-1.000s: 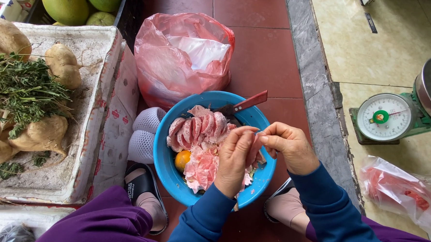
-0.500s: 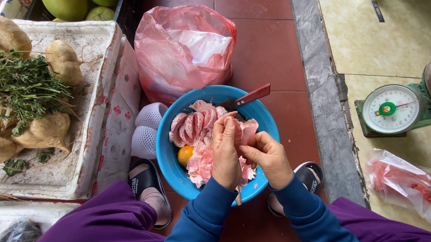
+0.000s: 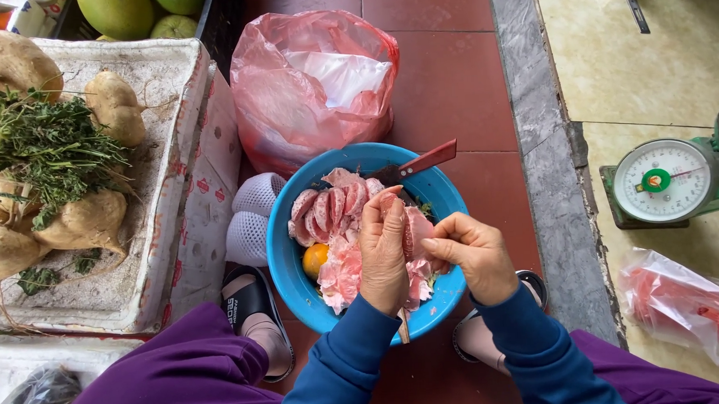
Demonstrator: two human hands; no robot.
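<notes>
The right hand (image 3: 473, 253) has drawn back from the pink fruit segments (image 3: 335, 207) beside the knife (image 3: 414, 166).

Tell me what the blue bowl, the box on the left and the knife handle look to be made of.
Bowl: likely plastic, an even, slightly glossy blue. Box: apparently foam, thick white walls, chipped and stained. Knife handle: smooth reddish-brown, wood or plastic; cannot tell which.

Over a blue bowl (image 3: 285, 254) of pink fruit segments (image 3: 332, 211) on the red tiled floor (image 3: 451, 85), the left hand (image 3: 383, 253) and right hand (image 3: 471, 254) together grip one pink piece (image 3: 416, 228). A red-handled knife (image 3: 414, 166) rests on the bowl's rim, with a pink plastic bag (image 3: 310, 83) just behind.
</notes>
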